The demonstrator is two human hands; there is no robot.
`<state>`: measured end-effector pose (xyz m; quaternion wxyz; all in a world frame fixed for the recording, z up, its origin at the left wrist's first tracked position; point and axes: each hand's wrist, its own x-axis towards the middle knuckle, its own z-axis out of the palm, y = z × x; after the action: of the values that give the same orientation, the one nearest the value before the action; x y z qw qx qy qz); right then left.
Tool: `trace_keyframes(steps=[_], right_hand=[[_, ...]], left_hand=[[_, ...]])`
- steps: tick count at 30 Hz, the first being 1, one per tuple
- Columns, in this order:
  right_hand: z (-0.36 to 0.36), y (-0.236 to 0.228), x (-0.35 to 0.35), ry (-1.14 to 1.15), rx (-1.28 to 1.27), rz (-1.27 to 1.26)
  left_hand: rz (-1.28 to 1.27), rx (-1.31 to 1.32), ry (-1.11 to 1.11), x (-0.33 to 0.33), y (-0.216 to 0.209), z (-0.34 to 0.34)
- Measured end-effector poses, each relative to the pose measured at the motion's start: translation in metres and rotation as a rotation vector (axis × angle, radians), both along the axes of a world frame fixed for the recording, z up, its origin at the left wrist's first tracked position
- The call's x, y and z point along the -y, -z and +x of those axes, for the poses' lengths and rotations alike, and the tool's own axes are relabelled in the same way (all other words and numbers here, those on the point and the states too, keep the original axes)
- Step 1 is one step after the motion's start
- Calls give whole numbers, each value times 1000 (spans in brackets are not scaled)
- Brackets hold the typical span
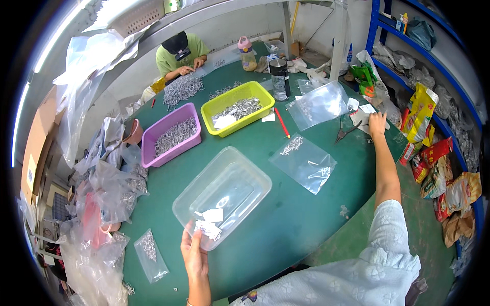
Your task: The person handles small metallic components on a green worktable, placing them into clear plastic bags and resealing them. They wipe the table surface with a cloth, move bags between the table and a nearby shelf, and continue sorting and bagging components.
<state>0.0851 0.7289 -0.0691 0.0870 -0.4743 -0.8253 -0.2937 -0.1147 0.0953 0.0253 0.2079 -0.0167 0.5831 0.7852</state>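
Observation:
My left hand [195,255] grips the near-left corner of a clear plastic tub [245,196], its thumb over the rim beside some small white paper slips [210,224] inside. The tub is tilted above the green table. At the table's right edge, my right hand [377,124] reaches down with bent, closed fingers onto a white cloth [361,118]; what its fingertips hold, if anything, is hidden. Just left of that hand lie dark-handled pliers [345,131]. A clear bag with small silver metal parts [305,162] lies between the tub and the pliers.
A purple basket [148,153] and a yellow-green basket [217,130] hold metal parts. Beyond them stand a dark tumbler [279,81] and a pink-lidded bottle [247,53]. A red pen [282,122] lies near. Across the table a person [181,53] handles parts. Blue shelving [423,56] rises right.

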Motion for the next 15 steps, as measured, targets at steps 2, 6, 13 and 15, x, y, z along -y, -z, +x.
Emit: trace_keyframes(steps=[2,6,13,15], right_hand=[[5,-2,-5,-12,-19,135],[2,-35,4,61,10,320],[1,-121,56,-162,-198,514],[7,-144,102,-393,-442,338]], left_hand=[[-26,-31,-31,9,1,4],[-91,-98,-33,25,-2,16],[-82,-116,-137,67,6,32],[-85,-107,-178,85,8,41]])
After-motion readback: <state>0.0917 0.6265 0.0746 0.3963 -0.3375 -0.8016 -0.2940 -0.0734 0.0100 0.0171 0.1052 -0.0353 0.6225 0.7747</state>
